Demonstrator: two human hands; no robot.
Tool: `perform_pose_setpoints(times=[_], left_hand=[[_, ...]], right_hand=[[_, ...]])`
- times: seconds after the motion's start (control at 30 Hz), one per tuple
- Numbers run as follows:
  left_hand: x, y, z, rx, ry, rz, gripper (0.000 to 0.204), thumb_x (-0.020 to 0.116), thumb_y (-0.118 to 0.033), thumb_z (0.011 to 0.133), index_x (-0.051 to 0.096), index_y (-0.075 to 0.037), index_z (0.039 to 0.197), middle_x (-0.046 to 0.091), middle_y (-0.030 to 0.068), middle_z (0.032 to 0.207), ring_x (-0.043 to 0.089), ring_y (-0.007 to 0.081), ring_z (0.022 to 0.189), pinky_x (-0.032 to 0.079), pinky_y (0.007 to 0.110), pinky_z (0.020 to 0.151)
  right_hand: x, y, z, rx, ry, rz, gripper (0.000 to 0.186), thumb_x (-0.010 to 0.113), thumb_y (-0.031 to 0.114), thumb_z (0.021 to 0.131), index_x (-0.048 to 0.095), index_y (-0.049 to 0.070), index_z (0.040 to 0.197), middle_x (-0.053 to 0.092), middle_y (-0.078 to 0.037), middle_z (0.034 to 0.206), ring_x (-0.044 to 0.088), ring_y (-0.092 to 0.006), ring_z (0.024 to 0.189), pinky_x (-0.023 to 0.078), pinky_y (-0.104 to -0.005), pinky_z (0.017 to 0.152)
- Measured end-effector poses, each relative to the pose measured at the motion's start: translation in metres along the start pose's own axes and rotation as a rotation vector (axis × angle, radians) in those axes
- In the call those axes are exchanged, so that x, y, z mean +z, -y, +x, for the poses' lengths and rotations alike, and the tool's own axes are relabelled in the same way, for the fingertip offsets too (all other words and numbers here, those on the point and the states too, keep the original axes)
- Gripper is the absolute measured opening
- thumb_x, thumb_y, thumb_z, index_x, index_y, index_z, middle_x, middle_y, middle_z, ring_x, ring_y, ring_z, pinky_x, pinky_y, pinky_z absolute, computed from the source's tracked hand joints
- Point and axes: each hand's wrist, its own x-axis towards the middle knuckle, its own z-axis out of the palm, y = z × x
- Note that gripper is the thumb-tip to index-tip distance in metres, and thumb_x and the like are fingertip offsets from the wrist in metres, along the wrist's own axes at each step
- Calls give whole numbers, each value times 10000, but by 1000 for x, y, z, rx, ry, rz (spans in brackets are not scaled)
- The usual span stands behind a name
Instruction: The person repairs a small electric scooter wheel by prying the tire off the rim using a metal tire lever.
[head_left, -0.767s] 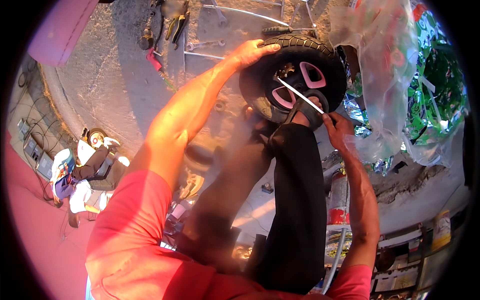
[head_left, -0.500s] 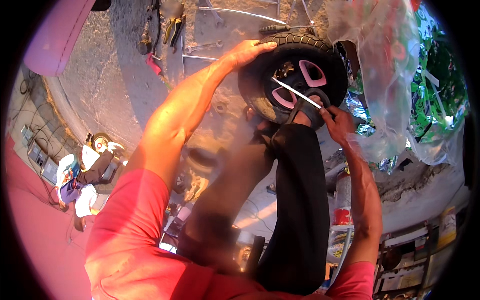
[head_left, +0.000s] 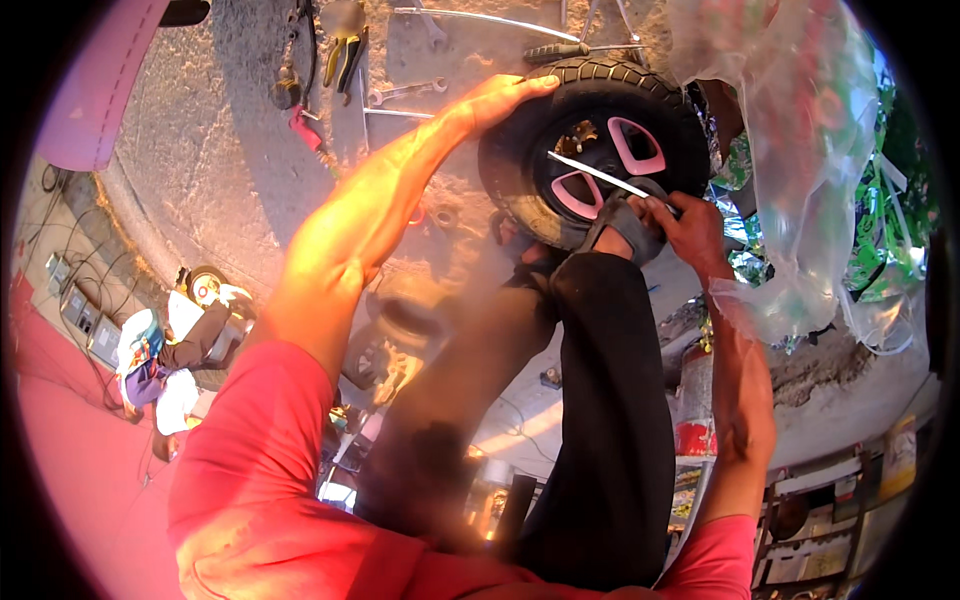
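Observation:
A black tyre [head_left: 630, 85] on a wheel with pink-trimmed openings [head_left: 639, 150] lies at the top centre. My left hand [head_left: 500, 100] grips its upper-left tread, fingers curled over it. My right hand [head_left: 683, 228] is closed on a long silver bar [head_left: 590, 170], which slants across the hub to its tip left of centre. My sandaled foot [head_left: 617, 240] rests against the lower right of the wheel, beside my right hand and partly under the bar.
Wrenches [head_left: 405, 92], pliers [head_left: 345, 65] and metal bars lie on the rough ground above. Clear plastic sheeting [head_left: 780, 200] hangs at right. At left are another person [head_left: 150, 370], a small wheel [head_left: 205, 285] and cables. A red-banded cylinder [head_left: 695, 430] stands below my right hand.
My right hand has moved up and to the right with the bar. The wheel has shifted slightly right in the picture, with my left hand still on it.

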Motion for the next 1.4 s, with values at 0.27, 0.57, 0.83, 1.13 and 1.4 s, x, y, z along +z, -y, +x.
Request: perform_pose_setpoints(times=[0.27, 0.57, 0.83, 1.13, 1.4], left_hand=[[16, -25, -25, 120, -238, 417, 882, 636, -657, 913, 549, 59, 1423, 585, 272, 1429, 556, 326, 1348, 430, 412, 1126], [12, -22, -28, 188, -280, 421, 807, 645, -648, 909, 622, 57, 1300, 661, 256, 1299, 616, 312, 1253, 459, 417, 1071], [17, -7, -16, 288, -292, 366, 798, 675, -635, 887, 627, 32, 1322, 658, 255, 1319, 614, 339, 1272, 462, 424, 1068], [16, -14, -24, 186, -434, 419, 829, 707, -666, 843, 631, 1, 1328, 647, 242, 1317, 608, 342, 1258, 470, 424, 1058], [4, -23, -27, 172, -277, 352, 922, 690, -694, 842, 584, 42, 1386, 584, 274, 1426, 543, 379, 1363, 431, 434, 1128]], right_hand=[[1, 67, -44, 182, -54, -139, 398, 654, 449, 973, 767, 70, 1015, 717, -236, 822, 702, -449, 801, 534, -515, 693], [-16, 36, -40, 155, 356, 515, 264, 592, 228, 1017, 694, -3, 940, 516, 25, 652, 464, -81, 623, 387, -308, 571], [-16, 14, -3, 139, 383, 476, 284, 643, 244, 988, 738, -24, 991, 588, -35, 671, 522, -100, 665, 436, -327, 618], [-18, 121, -41, 822, 549, 899, 230, 566, 236, 1047, 667, 89, 1191, 509, 42, 740, 417, -51, 545, 298, -235, 434], [-24, 138, -51, 914, 553, 1327, 212, 490, 190, 1069, 628, 54, 1156, 365, 83, 712, 295, -32, 531, 222, -199, 463]])
